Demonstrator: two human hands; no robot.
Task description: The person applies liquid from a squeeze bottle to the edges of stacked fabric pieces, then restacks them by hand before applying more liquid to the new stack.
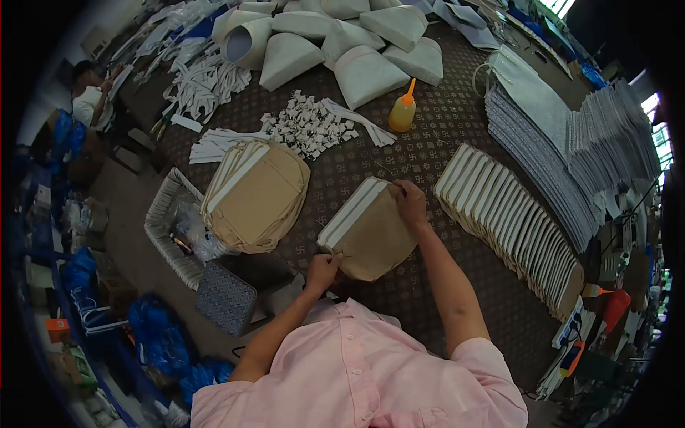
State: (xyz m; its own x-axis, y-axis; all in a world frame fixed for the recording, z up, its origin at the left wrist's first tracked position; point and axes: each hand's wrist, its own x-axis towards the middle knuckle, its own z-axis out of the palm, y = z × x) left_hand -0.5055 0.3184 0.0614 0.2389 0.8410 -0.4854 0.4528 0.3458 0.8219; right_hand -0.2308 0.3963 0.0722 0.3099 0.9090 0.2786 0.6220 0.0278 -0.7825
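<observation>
A flat brown panel [376, 239], like card or paper with rounded corners, lies in front of me on the patterned tabletop. A white strip [354, 208] runs along its upper left edge. My left hand [325, 271] is closed at its lower left corner. At the upper right corner my right hand [412, 203] grips the edge, fingers partly hidden. To the left sits a stack of similar brown panels [257, 200]. On the right, more white-edged panels [506, 221] are fanned out in a long overlapping row.
A yellow glue bottle [402, 113] stands beyond the panel, near a heap of small white pieces [308, 125]. Pale rounded forms [367, 71] pile up at the back. Grey sheets [542, 157] lie far right. A woven basket [160, 217] sits left. Another person [89, 100] is seated far left.
</observation>
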